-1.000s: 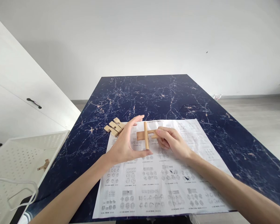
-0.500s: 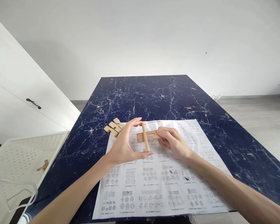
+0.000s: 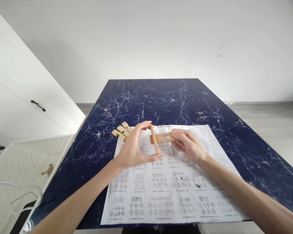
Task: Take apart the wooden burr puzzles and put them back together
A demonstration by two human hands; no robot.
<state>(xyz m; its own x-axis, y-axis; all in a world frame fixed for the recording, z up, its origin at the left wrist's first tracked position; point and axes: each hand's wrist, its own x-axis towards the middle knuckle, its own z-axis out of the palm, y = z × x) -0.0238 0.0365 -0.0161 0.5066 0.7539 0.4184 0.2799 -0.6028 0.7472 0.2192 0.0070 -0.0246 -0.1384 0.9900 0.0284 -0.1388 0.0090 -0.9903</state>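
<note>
A slim wooden stick (image 3: 155, 140) is pinched upright by its two ends between the thumb and fingers of my left hand (image 3: 134, 146). My right hand (image 3: 187, 143) grips the right end of a flat notched wooden puzzle piece (image 3: 160, 138). That piece lies crosswise behind the stick, its left end showing just past it; whether the two touch I cannot tell. Beyond my left hand, several notched wooden puzzle pieces (image 3: 122, 131) lie side by side, partly hidden by the fingers. Under both hands spreads a printed instruction sheet (image 3: 166, 188) with rows of small diagrams.
The sheet lies on a dark blue marbled table (image 3: 148, 97). At the lower left stands a white perforated basket (image 3: 17, 162) holding a wooden cross-shaped piece (image 3: 48, 169) and a white cable (image 3: 19, 184). A white cabinet (image 3: 26, 74) is at the left, before a pale wall (image 3: 146, 39).
The view has shifted slightly, so the scene sits a little further right. Both hands keep their grip on the stick and the notched piece, which stay crossed much as before.
</note>
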